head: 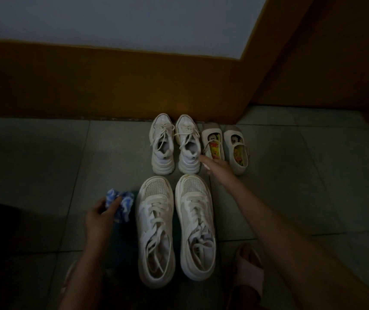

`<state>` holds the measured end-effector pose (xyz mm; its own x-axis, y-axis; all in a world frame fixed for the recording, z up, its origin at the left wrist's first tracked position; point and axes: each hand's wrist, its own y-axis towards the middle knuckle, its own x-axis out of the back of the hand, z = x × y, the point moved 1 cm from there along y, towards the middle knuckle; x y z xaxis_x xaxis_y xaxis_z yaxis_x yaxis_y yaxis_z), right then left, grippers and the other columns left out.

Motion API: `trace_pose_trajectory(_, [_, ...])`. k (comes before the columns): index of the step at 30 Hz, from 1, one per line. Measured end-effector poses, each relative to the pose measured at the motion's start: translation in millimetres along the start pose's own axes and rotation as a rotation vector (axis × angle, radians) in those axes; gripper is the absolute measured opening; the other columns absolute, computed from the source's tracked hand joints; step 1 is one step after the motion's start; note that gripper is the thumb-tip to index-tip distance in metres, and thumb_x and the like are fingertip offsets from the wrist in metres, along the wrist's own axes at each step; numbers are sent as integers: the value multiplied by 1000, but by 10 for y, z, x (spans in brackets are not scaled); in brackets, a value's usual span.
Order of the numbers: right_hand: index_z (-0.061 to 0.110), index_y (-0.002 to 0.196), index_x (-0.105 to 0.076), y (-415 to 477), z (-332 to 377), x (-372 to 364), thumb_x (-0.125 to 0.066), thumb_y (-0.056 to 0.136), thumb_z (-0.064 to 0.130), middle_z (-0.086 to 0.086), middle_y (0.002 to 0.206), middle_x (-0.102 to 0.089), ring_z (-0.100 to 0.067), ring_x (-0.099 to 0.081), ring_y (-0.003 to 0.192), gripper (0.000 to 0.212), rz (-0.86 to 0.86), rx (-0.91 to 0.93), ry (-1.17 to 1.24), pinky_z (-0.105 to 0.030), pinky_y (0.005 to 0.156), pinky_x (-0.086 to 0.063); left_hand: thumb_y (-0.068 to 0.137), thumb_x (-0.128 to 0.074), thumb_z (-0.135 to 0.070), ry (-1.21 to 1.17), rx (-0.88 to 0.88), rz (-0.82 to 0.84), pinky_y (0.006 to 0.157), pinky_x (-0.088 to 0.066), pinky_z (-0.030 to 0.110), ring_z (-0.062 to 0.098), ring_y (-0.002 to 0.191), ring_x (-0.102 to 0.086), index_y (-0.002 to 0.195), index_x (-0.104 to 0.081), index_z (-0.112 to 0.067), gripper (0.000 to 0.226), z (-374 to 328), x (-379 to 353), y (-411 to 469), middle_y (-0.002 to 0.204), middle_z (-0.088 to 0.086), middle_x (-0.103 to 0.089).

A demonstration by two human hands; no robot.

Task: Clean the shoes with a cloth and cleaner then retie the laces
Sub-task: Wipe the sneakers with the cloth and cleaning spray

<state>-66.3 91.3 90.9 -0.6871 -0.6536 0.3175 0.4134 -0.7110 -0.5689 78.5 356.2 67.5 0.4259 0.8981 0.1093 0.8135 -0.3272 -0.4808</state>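
The left hand (99, 220) grips a crumpled blue and white cloth (119, 205), its fingers curled round it just above the floor (33, 157). The right hand (216, 170) reaches forward with its fingers stretched out and nothing in it. Its fingertips are at the heel of the right shoe of a pair of small sneakers (188, 143); the blur and dim light hide whether they touch.

Between the two hands, just right of the cloth and under the right forearm's inner side, stands a pair of big sneakers (156, 229), toes pointing away, laced, side by side. The small sneakers stand straight beyond them, laces loose. Just right of the right hand's fingertips sits a pair of child's shoes (237, 151) with cartoon insoles. Below the right forearm, a foot in a pale slipper (249, 268) rests on the tiles. Beyond all the shoes runs a brown wall base (89, 86).
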Motion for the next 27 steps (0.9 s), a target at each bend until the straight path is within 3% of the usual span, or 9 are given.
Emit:
trace_pose_trajectory(3, [9, 106, -65, 18, 203, -175, -61, 84, 47, -7, 100, -63, -19, -57, 94, 44, 115, 13, -98, -32, 80, -43, 86, -62, -10, -35, -4, -10, 67, -46, 30, 18, 70, -58, 91, -64, -6, 7, -17, -2, 6, 80, 10, -64])
trace_pose_trajectory(6, [5, 96, -65, 59, 370, -432, -64, 78, 53, -24, 106, -63, -27, -59, 90, 51, 242, 56, -244, -35, 78, -46, 87, -61, -10, -45, 9, 1, 80, -48, 36, 22, 78, -60, 92, -64, -9, 6, -45, 7, -11, 87, 13, -66])
trace_pose_trajectory(9, [18, 62, -47, 85, 479, -628, -64, 80, 48, -9, 66, -50, -18, -48, 65, 39, 322, 127, -453, -30, 60, -32, 87, -60, -8, -66, 9, -6, 75, -48, 33, 19, 75, -60, 82, -63, -13, 7, -74, 3, -27, 81, 8, -64])
trace_pose_trajectory(11, [22, 54, -35, 123, 547, -689, -63, 81, 44, -1, 57, -33, -17, -37, 57, 44, 338, 168, -555, -31, 58, -24, 86, -62, -8, -79, 11, -27, 74, -49, 32, 17, 72, -61, 85, -64, -11, 4, -75, 7, -17, 79, 4, -64])
trace_pose_trajectory(15, [22, 52, -32, 233, 595, -669, -61, 84, 37, 1, 53, -28, -15, -32, 52, 45, 353, 245, -685, -30, 55, -22, 85, -62, -6, -71, -12, -52, 65, -52, 24, 2, 56, -63, 86, -65, -9, 4, -40, 30, 27, 62, -9, -68])
trace_pose_trajectory(17, [23, 52, -31, 286, 550, -645, -62, 85, 34, 2, 52, -26, -12, -29, 48, 47, 362, 256, -649, -29, 54, -21, 84, -63, -5, -53, -14, -58, 67, -50, 30, 6, 57, -62, 81, -65, -8, 5, -18, 38, 40, 55, -10, -66])
trace_pose_trajectory(20, [23, 51, -28, 304, 501, -685, -64, 84, 39, 1, 52, -21, -12, -25, 46, 52, 404, 234, -523, -29, 55, -22, 84, -64, -6, -67, -2, -60, 73, -47, 35, 21, 71, -60, 74, -63, -12, 12, -1, 42, 50, 65, 0, -65])
trace_pose_trajectory(23, [22, 50, -29, 284, 547, -824, -63, 84, 43, -1, 52, -22, -14, -24, 46, 53, 460, 217, -553, -29, 55, -25, 84, -64, -7, -64, -14, -66, 68, -47, 33, 21, 72, -59, 72, -63, -15, 14, -2, 43, 48, 70, 3, -64])
trace_pose_trajectory(27, [16, 61, -46, 269, 617, -1024, -57, 82, 50, -4, 62, -40, -21, -40, 61, 41, 472, 258, -801, -33, 64, -31, 84, -64, -8, -59, -14, -89, 60, -44, 24, 0, 53, -58, 79, -62, -10, 6, 3, 50, 34, 69, 0, -62])
